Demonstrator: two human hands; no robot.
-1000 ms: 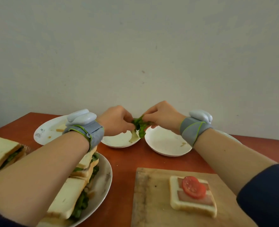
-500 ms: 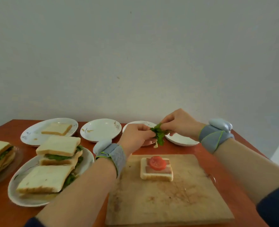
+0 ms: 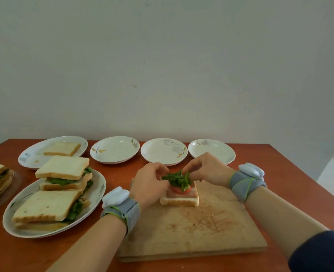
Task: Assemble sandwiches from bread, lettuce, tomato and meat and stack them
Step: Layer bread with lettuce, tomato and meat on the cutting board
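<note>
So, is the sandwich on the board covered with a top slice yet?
No, the left hand and right hand hold lettuce over the tomato, with nothing on top of it.

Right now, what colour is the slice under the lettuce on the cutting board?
Red: the tomato slice beneath the lettuce, seen best in the head view.

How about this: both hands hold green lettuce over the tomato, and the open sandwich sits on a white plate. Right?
Not quite. In the head view the left hand and right hand do hold the lettuce over the tomato, but the open sandwich sits on the wooden cutting board, not a plate.
</note>
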